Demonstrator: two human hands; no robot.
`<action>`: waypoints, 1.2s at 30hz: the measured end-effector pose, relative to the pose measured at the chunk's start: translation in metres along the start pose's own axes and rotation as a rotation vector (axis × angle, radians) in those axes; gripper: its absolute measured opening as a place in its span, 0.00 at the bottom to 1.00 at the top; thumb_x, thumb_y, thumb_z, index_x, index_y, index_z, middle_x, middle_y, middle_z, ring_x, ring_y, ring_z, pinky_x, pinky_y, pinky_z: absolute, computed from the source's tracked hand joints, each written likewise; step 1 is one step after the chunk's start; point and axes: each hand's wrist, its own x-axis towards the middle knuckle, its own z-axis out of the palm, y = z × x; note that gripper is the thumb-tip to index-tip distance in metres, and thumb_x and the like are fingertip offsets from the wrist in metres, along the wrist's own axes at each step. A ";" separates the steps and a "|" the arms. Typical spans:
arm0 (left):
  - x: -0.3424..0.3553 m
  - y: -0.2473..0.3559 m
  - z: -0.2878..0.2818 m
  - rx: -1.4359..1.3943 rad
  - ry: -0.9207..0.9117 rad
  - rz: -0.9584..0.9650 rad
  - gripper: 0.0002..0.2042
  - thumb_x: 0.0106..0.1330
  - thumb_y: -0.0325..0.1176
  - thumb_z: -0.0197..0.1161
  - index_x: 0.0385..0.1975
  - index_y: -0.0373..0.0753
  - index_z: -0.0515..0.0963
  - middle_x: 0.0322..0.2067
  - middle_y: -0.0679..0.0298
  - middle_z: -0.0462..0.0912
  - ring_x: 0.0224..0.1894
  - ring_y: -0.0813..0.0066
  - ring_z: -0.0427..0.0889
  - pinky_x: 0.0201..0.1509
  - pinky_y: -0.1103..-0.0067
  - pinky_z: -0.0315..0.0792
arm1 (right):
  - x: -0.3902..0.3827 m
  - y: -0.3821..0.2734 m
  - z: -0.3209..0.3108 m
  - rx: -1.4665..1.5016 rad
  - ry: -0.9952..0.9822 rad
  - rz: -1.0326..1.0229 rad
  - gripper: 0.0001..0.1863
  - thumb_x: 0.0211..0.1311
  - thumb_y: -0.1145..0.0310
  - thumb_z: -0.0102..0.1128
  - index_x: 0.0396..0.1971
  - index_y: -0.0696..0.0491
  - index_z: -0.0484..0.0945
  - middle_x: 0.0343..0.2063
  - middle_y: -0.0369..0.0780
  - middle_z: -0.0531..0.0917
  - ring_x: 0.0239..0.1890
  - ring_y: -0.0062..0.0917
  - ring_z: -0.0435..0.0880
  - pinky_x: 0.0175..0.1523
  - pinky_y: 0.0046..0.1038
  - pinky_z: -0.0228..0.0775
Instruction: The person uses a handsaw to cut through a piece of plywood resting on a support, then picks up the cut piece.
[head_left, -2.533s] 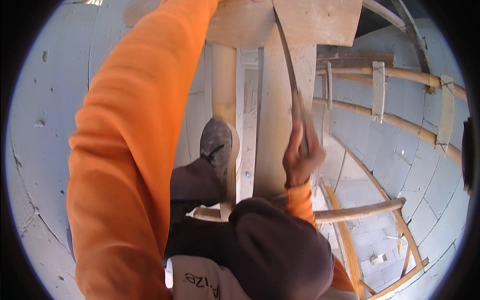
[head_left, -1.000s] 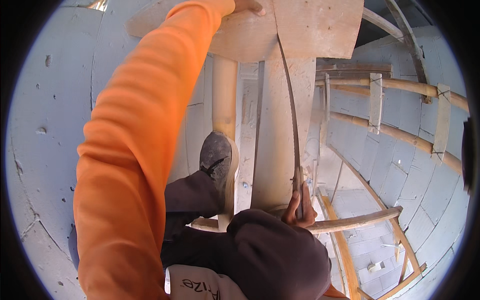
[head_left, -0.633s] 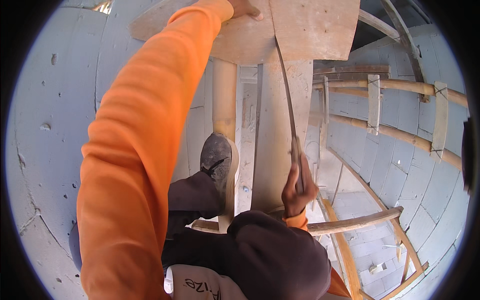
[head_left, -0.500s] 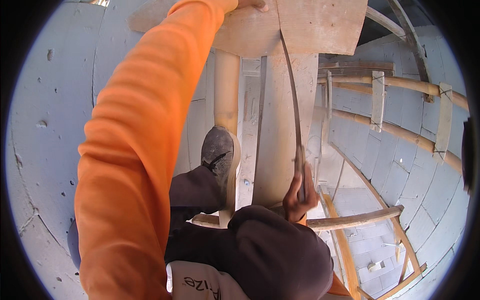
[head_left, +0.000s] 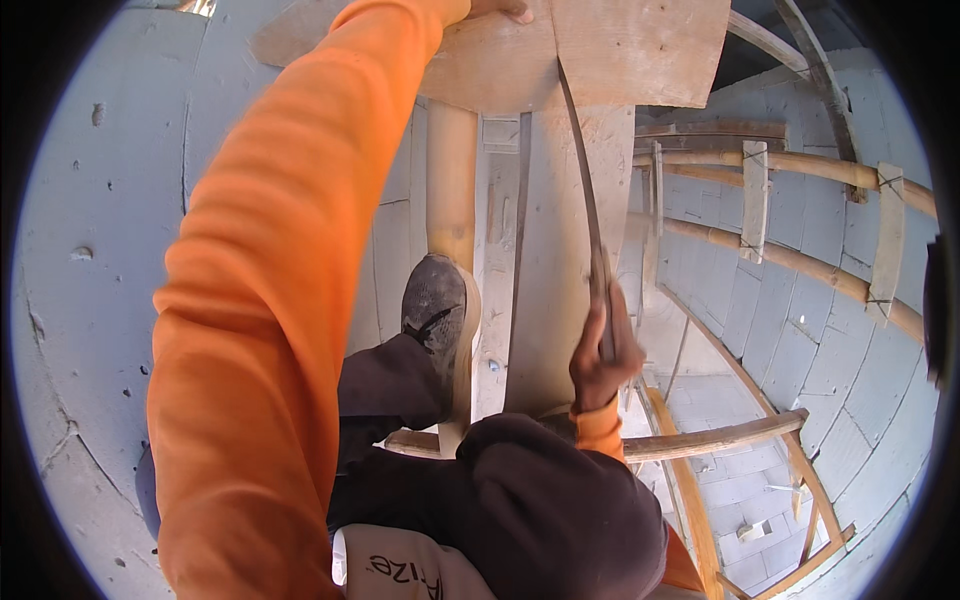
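A handsaw [head_left: 586,185] points away from me, its thin blade seen edge-on. My right hand [head_left: 606,350] is closed round its handle, slightly blurred. The far end of the blade meets the near edge of a plywood sheet [head_left: 640,55], where a narrow dark cut line runs on across the sheet. At the top edge of the view my left hand [head_left: 503,9] lies on the plywood left of that line, a digit stretched out along the surface. The rest of that hand is cut off by the frame and the orange sleeve.
Under the sheet runs a wide pale plank [head_left: 565,250], with a bamboo pole [head_left: 452,180] left of it. My shoe [head_left: 435,305] rests by the pole. Bamboo rails with wooden slats [head_left: 755,200] stand along the block wall at right. A curved wooden bar [head_left: 715,437] crosses lower right.
My right hand has pushed forward with the saw, and its orange cuff now shows beside my knee. The left hand stays on the plywood, which appears slightly shifted to the left.
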 end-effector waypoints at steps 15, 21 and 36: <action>-0.010 -0.001 -0.002 -0.006 0.002 -0.009 0.52 0.35 0.47 0.87 0.59 0.31 0.65 0.57 0.47 0.74 0.65 0.47 0.70 0.68 0.57 0.62 | 0.035 0.006 0.028 0.046 -0.039 0.001 0.19 0.66 0.76 0.66 0.56 0.63 0.82 0.35 0.50 0.91 0.25 0.23 0.88 0.32 0.20 0.77; -0.011 0.006 -0.021 -0.031 -0.001 -0.003 0.51 0.36 0.44 0.87 0.59 0.30 0.64 0.58 0.45 0.74 0.65 0.46 0.70 0.69 0.57 0.61 | 0.065 0.013 0.049 0.178 0.065 -0.059 0.17 0.67 0.75 0.67 0.55 0.60 0.84 0.31 0.49 0.90 0.27 0.21 0.89 0.32 0.20 0.77; -0.019 0.041 -0.030 -0.133 0.051 -0.002 0.47 0.44 0.41 0.84 0.63 0.33 0.64 0.59 0.43 0.74 0.65 0.43 0.70 0.70 0.53 0.61 | 0.054 0.009 0.018 0.187 0.077 -0.019 0.17 0.67 0.75 0.67 0.54 0.60 0.84 0.28 0.48 0.90 0.28 0.17 0.89 0.32 0.20 0.76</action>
